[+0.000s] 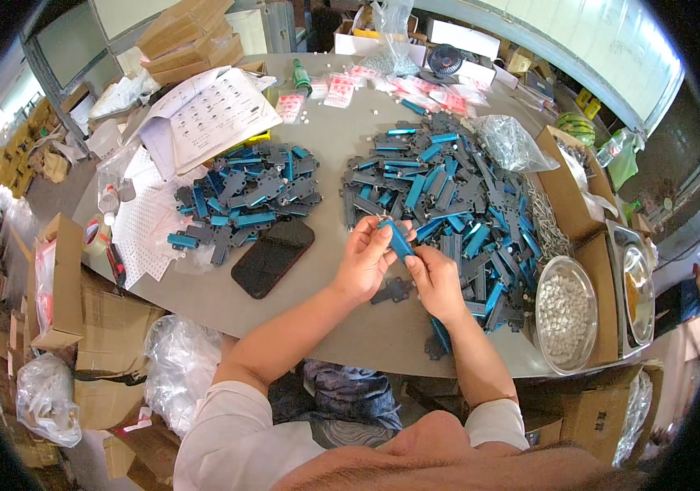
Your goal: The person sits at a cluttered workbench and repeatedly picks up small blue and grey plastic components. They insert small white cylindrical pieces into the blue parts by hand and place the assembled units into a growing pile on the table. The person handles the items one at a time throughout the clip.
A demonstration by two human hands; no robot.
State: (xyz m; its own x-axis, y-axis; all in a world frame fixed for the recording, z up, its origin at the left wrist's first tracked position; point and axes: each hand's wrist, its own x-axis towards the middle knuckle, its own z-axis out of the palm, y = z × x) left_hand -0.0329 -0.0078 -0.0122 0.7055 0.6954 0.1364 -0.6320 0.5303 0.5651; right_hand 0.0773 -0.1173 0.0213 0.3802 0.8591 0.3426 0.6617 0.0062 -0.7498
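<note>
Between my left hand [364, 260] and my right hand [438, 280] is a slim blue-and-black part [397, 240], tilted, its blue side up. The fingers of my left hand pinch its upper end, while my right thumb and fingers grip the lower end. A large heap of similar blue-and-black parts [452, 192] lies just beyond and to the right of my hands. Another, smaller heap [245, 194] is at the left. One loose dark part [392, 290] rests on the table below my hands.
A black phone [273, 257] lies left of my hands. At the right are a metal bowl [540, 323] of small white pieces, a chain-like pile of metal pieces [548, 222] and cardboard boxes [569, 184]. Papers [217, 114], a green bottle [301, 78] and a small fan [445, 60] stand farther back.
</note>
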